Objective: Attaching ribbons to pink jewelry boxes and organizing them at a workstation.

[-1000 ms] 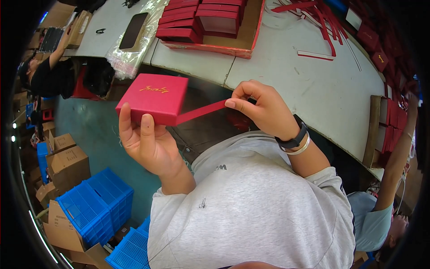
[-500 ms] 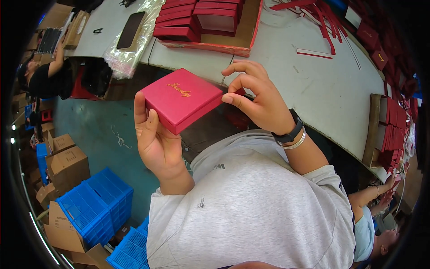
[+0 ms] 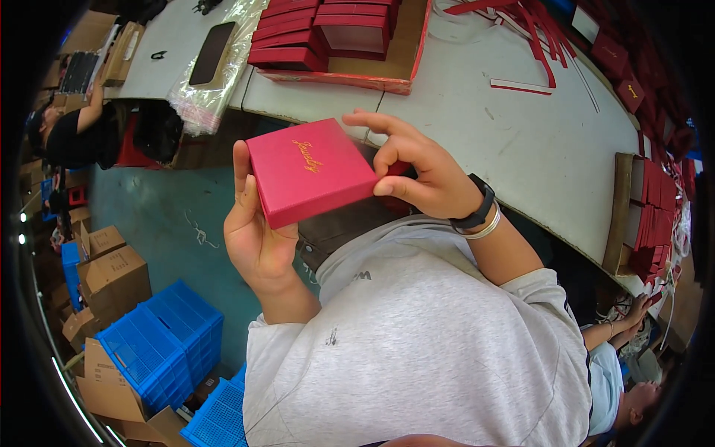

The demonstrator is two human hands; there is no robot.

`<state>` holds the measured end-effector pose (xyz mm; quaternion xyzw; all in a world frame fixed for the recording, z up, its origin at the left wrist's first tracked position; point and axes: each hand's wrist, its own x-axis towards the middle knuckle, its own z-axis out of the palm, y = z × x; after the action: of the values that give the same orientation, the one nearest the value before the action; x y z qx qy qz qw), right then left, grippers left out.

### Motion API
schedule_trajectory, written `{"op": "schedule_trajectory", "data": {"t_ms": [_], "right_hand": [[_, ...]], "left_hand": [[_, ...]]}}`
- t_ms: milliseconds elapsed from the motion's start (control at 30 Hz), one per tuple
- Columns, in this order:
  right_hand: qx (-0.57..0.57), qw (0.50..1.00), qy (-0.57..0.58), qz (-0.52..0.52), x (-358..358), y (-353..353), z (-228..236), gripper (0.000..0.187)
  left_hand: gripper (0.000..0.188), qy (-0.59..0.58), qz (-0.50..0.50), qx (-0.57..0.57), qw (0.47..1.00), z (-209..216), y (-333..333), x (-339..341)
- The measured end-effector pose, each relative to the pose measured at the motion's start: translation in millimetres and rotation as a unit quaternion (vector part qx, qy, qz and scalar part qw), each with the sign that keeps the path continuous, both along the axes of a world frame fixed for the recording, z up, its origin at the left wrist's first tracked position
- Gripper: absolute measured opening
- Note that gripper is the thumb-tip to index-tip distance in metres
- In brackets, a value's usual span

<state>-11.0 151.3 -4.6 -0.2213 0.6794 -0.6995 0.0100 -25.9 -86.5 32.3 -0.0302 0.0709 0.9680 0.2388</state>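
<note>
The red box (image 3: 313, 179) sat between the two hands, its lid facing up and its body tilted. The left hand (image 3: 264, 242) had hold of it: the thumb pressed at its near left edge, one finger stood along its left side, and the other fingers were partly hidden beneath. At the opposite corner, the right hand (image 3: 428, 177) brought thumb and forefinger nearly together on a red strip (image 3: 400, 169), its remaining fingers spread loosely above, just beside the lid.
</note>
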Motion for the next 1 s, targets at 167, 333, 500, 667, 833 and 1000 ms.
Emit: {"op": "schedule_trajectory", "data": {"t_ms": [167, 333, 500, 667, 833, 1000], "right_hand": [[-0.098, 0.993, 0.056, 0.044, -3, -1, -15, 0.026], [-0.110, 0.987, 0.086, 0.074, -3, 5, -14, 0.026], [-0.027, 0.997, 0.070, -0.021, 5, 4, -5, 0.021], [-0.047, 0.996, 0.027, -0.070, 12, -10, -3, 0.020], [-0.013, 0.997, 0.033, -0.063, 17, -23, -3, 0.017], [-0.031, 0.998, -0.008, -0.052, 23, -24, 1, 0.015]], "left_hand": [[0.040, 0.001, -0.057, -0.017, 0.998, -1, 2, -6], [0.037, 0.035, 0.016, -0.199, 0.979, -16, 11, -6], [0.054, 0.134, 0.102, -0.303, 0.938, -22, 49, 7], [0.071, 0.124, 0.259, -0.354, 0.890, -37, 70, 17], [0.104, 0.258, 0.246, -0.382, 0.853, -47, 85, 14], [0.093, 0.270, 0.240, -0.392, 0.846, -53, 68, 4]]}}
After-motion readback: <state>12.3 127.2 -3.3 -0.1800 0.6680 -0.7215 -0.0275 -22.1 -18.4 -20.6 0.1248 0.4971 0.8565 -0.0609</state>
